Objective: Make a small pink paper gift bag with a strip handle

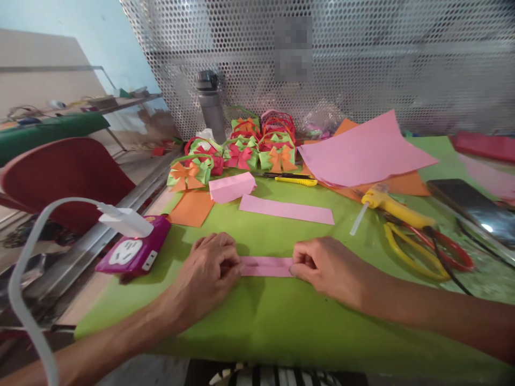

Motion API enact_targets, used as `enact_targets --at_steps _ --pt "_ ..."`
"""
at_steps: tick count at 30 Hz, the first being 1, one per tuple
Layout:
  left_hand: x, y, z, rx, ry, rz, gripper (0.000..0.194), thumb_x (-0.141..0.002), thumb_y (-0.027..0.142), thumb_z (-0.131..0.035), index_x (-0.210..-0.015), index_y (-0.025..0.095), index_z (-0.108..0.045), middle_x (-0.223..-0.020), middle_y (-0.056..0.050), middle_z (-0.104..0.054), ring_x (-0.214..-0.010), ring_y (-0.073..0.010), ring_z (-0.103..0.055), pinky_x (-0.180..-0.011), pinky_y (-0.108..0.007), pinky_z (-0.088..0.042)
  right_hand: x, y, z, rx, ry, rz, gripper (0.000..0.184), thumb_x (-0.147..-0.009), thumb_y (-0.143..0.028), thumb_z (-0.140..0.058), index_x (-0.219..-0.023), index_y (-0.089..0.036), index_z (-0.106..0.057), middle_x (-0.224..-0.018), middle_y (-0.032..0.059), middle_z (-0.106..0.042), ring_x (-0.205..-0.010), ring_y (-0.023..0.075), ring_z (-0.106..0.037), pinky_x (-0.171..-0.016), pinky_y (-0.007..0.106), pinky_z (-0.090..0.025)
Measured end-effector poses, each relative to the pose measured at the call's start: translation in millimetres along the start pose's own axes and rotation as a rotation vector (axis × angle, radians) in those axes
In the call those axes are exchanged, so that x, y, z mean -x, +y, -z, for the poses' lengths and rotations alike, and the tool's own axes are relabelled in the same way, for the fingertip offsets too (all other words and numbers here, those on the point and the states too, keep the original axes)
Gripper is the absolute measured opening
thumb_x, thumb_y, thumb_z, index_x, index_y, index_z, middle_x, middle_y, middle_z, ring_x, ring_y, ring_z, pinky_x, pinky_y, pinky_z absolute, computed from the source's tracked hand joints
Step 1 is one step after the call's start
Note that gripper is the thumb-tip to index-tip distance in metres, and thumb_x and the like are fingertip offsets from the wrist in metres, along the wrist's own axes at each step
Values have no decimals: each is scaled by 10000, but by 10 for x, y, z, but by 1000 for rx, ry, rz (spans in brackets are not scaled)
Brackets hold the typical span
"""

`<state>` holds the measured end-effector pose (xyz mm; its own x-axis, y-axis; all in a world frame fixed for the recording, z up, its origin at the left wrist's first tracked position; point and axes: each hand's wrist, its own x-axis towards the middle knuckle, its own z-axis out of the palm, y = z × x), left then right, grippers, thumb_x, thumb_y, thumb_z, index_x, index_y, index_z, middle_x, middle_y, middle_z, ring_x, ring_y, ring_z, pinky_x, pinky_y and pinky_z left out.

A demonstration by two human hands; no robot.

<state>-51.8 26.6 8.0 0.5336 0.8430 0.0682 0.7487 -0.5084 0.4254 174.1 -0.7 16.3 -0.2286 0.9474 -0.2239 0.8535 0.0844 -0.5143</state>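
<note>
A narrow pink paper strip (267, 267), creased along its length, lies across the green-covered table (281, 327) between my hands. My left hand (211, 268) pinches its left end, fingers curled. At the right end, my right hand (322, 266) grips it between thumb and bent fingers. Just beyond the hands is a flat pink paper strip (287, 209). Behind that sits a folded pink paper piece (232, 187), with an orange paper piece (191, 209) to its left.
Small paper baskets with bows (239, 155) stand at the back near a grey bottle (212, 110). A yellow cutter (298, 181), pink sheets (362, 153), a glue gun (398, 208), scissors (418, 257) and a phone (470, 209) lie rightward. A purple power socket (134, 252) sits left.
</note>
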Motion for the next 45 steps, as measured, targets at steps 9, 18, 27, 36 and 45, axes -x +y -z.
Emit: enact_targets --at_steps 9,18,27,36,45 --pt "45 -89 39 -25 15 19 170 -783 172 -488 -614 169 -471 -803 -6 -505 -784 -165 -471 -745 -345 -346 21 -7 -5 7 -7 -18 201 -767 -252 -505 -578 -183 -514 -475 -45 -470 -430 71 -370 -430 203 -225" --pt "53 -105 29 -63 12 1 187 -783 153 -482 -604 166 -430 -812 -7 -501 -789 -166 -462 -737 -350 -338 4 -5 -16 17 -7 -33 193 -758 -227 -497 -569 -186 -494 -460 -50 -441 -416 67 -333 -417 200 -203" --pt "43 -105 46 -148 -51 -37 194 -828 193 -451 -636 170 -434 -825 -15 -499 -808 -180 -455 -726 -355 -336 16 34 -43 16 1 -23 193 -756 -238 -495 -570 -189 -499 -475 -45 -459 -431 74 -356 -432 206 -209" --pt "22 -92 47 -198 -71 -46 194 -839 189 -408 -646 176 -418 -828 -25 -494 -806 -188 -449 -724 -366 -348 6 11 -28 30 16 -10 182 -748 -205 -498 -567 -182 -499 -474 -48 -456 -437 72 -353 -450 208 -212" --pt "5 -87 65 -156 -79 -27 190 -805 181 -457 -619 177 -413 -786 -13 -499 -777 -181 -457 -708 -354 -362 24 -13 -15 33 10 -24 182 -743 -192 -497 -562 -184 -493 -470 -48 -442 -434 76 -334 -453 218 -202"
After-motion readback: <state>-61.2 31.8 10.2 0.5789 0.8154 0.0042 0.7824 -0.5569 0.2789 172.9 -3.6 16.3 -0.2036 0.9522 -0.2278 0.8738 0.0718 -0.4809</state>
